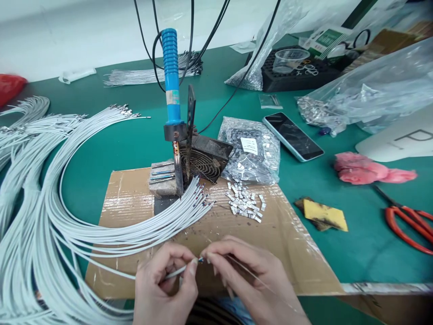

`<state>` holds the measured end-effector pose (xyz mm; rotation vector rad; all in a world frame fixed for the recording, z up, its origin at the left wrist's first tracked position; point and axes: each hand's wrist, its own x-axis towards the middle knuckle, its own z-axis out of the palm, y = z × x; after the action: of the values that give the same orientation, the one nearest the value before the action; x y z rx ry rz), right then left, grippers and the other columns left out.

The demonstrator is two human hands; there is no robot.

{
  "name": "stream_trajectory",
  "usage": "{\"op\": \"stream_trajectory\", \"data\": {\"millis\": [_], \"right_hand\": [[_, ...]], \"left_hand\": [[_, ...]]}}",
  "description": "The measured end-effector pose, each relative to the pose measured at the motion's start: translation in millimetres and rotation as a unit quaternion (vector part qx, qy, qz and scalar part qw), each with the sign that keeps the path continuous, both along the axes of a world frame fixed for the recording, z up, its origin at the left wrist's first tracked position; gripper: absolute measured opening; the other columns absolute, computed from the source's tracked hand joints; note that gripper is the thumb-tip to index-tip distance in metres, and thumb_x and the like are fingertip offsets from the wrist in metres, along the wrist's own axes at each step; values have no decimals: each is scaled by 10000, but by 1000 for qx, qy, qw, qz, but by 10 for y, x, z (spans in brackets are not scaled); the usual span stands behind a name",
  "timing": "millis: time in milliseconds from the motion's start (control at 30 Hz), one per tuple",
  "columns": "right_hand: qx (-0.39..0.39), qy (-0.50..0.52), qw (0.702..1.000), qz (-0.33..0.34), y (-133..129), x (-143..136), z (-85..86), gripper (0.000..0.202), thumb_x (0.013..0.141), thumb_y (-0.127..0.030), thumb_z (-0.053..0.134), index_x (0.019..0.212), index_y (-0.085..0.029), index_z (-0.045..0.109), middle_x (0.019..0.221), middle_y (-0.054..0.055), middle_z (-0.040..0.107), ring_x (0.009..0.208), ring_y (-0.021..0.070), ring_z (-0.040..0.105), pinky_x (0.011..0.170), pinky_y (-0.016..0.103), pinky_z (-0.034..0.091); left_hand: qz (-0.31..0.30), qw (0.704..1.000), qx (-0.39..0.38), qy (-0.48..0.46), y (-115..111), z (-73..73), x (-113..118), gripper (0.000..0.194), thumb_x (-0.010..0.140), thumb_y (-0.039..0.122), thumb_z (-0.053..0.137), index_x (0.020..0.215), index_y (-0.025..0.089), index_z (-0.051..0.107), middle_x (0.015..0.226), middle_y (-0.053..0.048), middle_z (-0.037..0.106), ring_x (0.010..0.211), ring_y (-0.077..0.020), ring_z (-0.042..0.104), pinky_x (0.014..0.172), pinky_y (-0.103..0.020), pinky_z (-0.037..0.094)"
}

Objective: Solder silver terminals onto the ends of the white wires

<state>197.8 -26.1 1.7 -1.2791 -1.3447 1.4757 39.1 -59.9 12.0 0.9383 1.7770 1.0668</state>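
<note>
My left hand (pixel 167 282) is closed around a white cable (pixel 118 273) close to its end, where tiny blue wires (pixel 200 260) show at the fingertips. Just right of that end, the thumb and forefinger of my right hand (pixel 248 275) are pinched together. A thin pale wire (pixel 252 273) passes between those fingers and trails back over the hand; what sits at the very fingertips is too small to tell. Beyond both hands, a bundle of white cables (pixel 135 232) curves across the cardboard (pixel 287 253), beside a scatter of small white connectors (pixel 246 203).
A blue-handled soldering iron (pixel 172 76) stands upright, tip down, by a small block (pixel 163 178) and a dark fan (pixel 206 158). To the right lie a bag of parts (pixel 250 151), a phone (pixel 293 136), a yellow sponge (pixel 324 215), pink cloth (pixel 365 168) and red-handled scissors (pixel 406 221).
</note>
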Motion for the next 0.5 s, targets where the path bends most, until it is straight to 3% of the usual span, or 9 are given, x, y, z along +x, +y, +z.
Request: {"op": "stream_trajectory", "data": {"millis": [67,133,333,500], "right_hand": [[-35,37,997,-58,2,-12,-5,164,896,-335,760,792,-234,837,658,-9,616,521,115,510,474,221,412],[-39,57,995,-75,4,-29,-26,126,871,-321,790,799,-245,861,659,-8,631,518,110,518,483,215,430],[52,62,997,18,26,-67,-91,205,875,-163,776,957,-305,900,713,21,729,570,125,607,505,201,479],[128,53,990,28,76,-52,-63,284,860,-92,766,977,-313,899,651,13,729,564,137,634,598,238,560]], "left_hand": [[9,999,-8,-32,23,38,-10,105,698,258,811,645,204,737,525,26,610,463,-101,509,454,-155,438],[21,997,-17,-66,48,78,-13,121,670,242,837,642,192,730,505,36,603,452,-87,503,451,-145,425],[37,987,-40,-149,89,141,-20,169,635,219,869,617,169,708,498,48,592,456,-73,502,481,-146,433],[30,986,-44,-158,92,129,-41,180,624,209,873,603,156,702,500,47,582,472,-66,479,488,-138,397]]}}
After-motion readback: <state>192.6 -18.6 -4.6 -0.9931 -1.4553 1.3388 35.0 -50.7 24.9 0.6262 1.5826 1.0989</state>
